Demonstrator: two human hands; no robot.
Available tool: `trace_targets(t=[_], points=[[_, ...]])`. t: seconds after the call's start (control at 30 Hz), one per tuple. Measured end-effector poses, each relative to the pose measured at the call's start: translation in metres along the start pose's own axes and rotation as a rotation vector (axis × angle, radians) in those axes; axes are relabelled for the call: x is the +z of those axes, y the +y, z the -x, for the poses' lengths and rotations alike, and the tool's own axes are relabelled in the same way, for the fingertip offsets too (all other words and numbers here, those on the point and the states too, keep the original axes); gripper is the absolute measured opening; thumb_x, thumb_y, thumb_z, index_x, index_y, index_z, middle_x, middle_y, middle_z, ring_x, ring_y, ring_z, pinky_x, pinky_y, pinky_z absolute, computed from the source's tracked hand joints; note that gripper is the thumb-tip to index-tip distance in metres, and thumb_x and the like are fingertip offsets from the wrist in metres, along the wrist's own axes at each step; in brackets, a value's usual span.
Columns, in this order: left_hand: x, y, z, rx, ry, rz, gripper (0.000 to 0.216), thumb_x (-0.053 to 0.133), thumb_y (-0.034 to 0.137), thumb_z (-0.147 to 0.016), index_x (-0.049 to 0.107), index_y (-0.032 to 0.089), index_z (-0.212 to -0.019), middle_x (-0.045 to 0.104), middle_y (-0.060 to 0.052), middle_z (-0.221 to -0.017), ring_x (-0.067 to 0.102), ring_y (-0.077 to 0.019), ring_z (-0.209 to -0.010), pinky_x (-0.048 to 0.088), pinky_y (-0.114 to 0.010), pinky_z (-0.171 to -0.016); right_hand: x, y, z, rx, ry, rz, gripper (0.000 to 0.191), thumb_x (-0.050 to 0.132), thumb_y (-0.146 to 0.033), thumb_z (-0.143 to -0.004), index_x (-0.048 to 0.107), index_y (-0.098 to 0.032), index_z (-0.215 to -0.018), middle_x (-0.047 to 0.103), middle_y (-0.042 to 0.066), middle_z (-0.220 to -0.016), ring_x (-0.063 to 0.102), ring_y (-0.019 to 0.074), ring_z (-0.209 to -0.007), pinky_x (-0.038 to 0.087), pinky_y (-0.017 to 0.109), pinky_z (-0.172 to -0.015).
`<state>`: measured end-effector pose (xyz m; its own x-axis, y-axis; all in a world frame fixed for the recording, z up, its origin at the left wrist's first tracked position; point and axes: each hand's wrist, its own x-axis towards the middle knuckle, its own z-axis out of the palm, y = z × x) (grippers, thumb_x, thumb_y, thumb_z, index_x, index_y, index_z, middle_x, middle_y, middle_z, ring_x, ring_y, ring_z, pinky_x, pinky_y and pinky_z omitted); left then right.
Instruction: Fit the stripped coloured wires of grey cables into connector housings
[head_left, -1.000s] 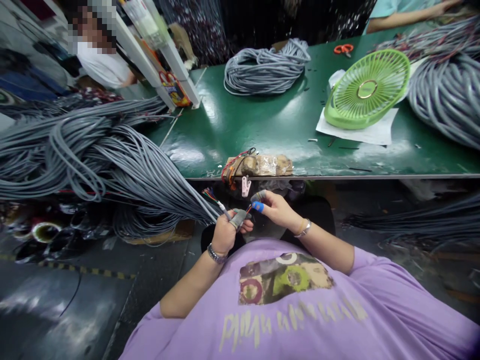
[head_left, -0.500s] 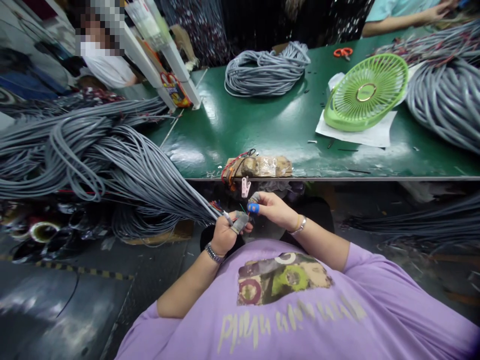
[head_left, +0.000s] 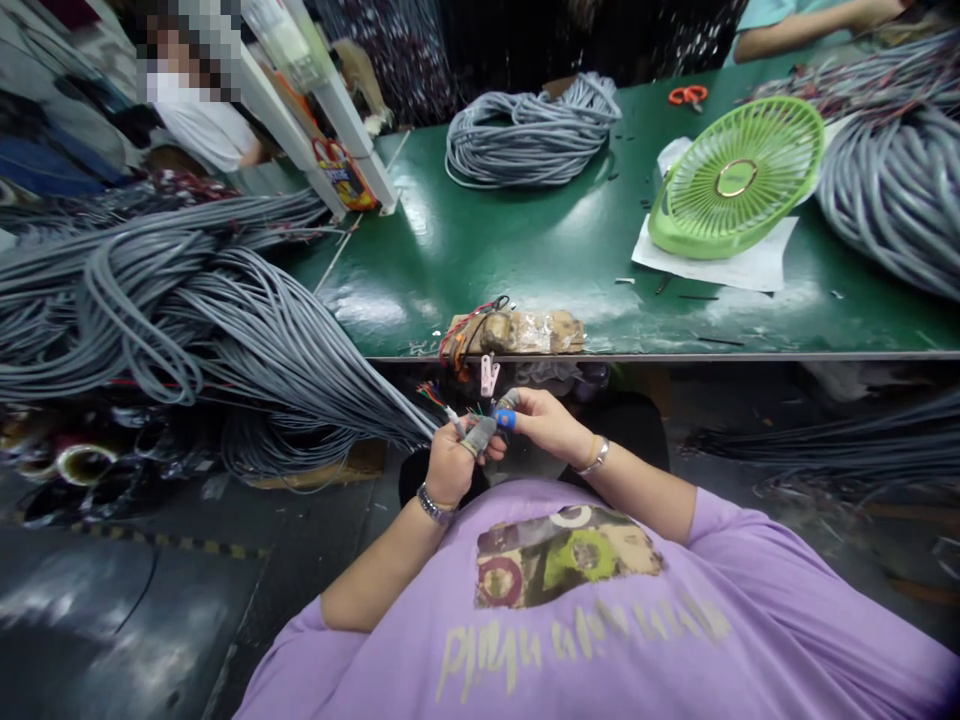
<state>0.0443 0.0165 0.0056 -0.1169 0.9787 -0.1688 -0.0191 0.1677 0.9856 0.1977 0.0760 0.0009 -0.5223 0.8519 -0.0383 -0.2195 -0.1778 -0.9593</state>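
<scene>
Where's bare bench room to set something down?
Mainly the green tabletop between the cable coil, taped block and green fan. Crowded: left, where the gray cable bundle runs toward the left hand; right, the thick coil.

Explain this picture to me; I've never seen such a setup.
No machine here: a person works with their own two hands, some fingers covered. The camera sits on the person's head, looking forward and down. The left hand holds a grey cable end, with thin coloured wires sticking out. The right hand works close beside it; what its fingers pinch is too small to tell. On the green table are a cable coil, a green fan and orange-handled scissors.
</scene>
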Motion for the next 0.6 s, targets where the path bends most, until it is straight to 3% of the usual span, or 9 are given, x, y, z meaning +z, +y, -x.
trace_targets(t=[0.13,0.23,0.37,0.5,0.6], points=[[0.004,-0.004,-0.002,0.005,0.157,0.116,0.033,0.069,0.045,-0.075,0.064,0.013,-0.074,0.067,-0.003,-0.056,0.06,-0.0111,-0.045,0.038,-0.017,-0.039,0.006,0.005,0.003,0.02,0.067,0.021,0.038,0.078,-0.046,-0.063,0.056,-0.015,-0.069,0.053,-0.004,-0.062,0.043,0.0085,-0.057,0.038,0.025,-0.059],[0.004,-0.005,-0.002,0.017,0.204,0.138,0.034,0.07,0.046,-0.074,0.064,0.013,-0.073,0.065,-0.001,-0.054,0.059,-0.0109,-0.043,0.038,-0.017,-0.038,0.009,0.009,0.006,0.028,0.034,-0.007,0.039,0.077,-0.047,-0.063,0.054,-0.015,-0.067,0.051,-0.005,-0.06,0.043,0.0084,-0.058,0.038,0.025,-0.06],[0.002,-0.006,0.002,0.046,0.209,0.126,0.032,0.071,0.044,-0.073,0.065,0.013,-0.076,0.064,0.0,-0.054,0.057,-0.0091,-0.041,0.037,-0.017,-0.037,0.006,0.01,0.008,0.055,-0.035,0.028,0.038,0.073,-0.048,-0.067,0.053,-0.015,-0.067,0.051,-0.004,-0.062,0.043,0.0084,-0.058,0.039,0.024,-0.058],[-0.003,-0.01,0.007,0.071,0.194,0.051,0.029,0.069,0.043,-0.077,0.065,0.014,-0.076,0.065,0.0,-0.056,0.056,-0.0078,-0.041,0.037,-0.016,-0.037,0.006,0.003,0.004,0.108,0.001,0.078,0.038,0.065,-0.052,-0.074,0.055,-0.015,-0.074,0.052,-0.003,-0.065,0.044,0.0083,-0.057,0.038,0.023,-0.053],[-0.005,-0.013,0.011,0.098,0.136,-0.058,0.028,0.067,0.041,-0.079,0.064,0.014,-0.073,0.066,-0.001,-0.057,0.057,-0.0077,-0.043,0.039,-0.016,-0.039,0.011,0.0,0.0,0.127,-0.022,0.07,0.042,0.069,-0.054,-0.07,0.056,-0.015,-0.077,0.056,-0.001,-0.069,0.047,0.009,-0.059,0.038,0.022,-0.051]])
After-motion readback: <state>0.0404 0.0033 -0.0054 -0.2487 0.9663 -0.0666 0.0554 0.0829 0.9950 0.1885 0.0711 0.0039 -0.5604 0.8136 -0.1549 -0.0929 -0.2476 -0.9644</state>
